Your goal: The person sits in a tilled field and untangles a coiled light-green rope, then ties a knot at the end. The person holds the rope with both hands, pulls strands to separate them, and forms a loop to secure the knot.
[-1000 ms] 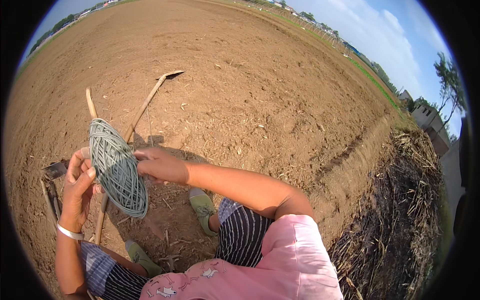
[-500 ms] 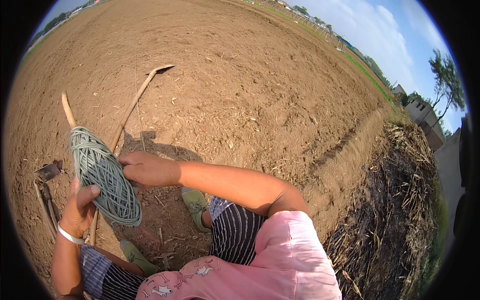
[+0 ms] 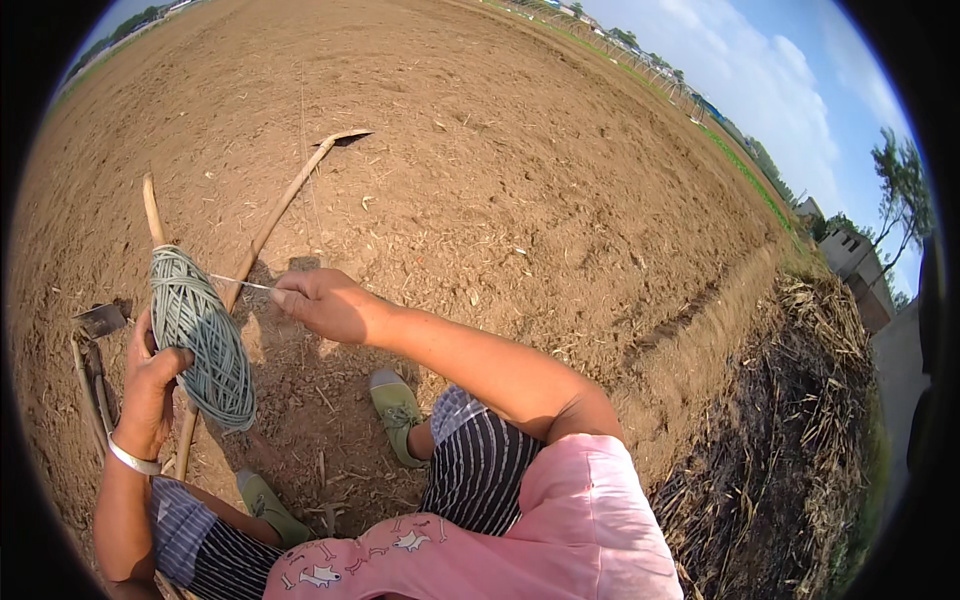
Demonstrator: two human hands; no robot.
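My left hand [image 3: 150,390] is wrapped round a fat spindle of grey-green cord [image 3: 205,340], wound criss-cross on a wooden stick [image 3: 152,208] whose bare end juts out at the top. The spindle leans, its upper end tilted to the left. To its right, my right hand [image 3: 330,303] pinches a strand of cord [image 3: 240,282] that runs taut from the upper part of the winding. The thumb and fingertips are pressed together on that strand. Behind the spindle lies a long-handled hoe [image 3: 290,190], its handle partly hidden by the cord.
At the left a second tool with a metal blade [image 3: 100,320] lies beside wooden handles [image 3: 90,390]. A thin line [image 3: 305,120] stretches away over the tilled soil [image 3: 480,200]. Dry stalks [image 3: 790,420] are heaped at the right. My green shoes [image 3: 398,415] stand on the ground below.
My right hand has drawn away from the winding to the right, pulling a strand out straight. The spindle has shifted slightly and stands a little more upright in my left hand.
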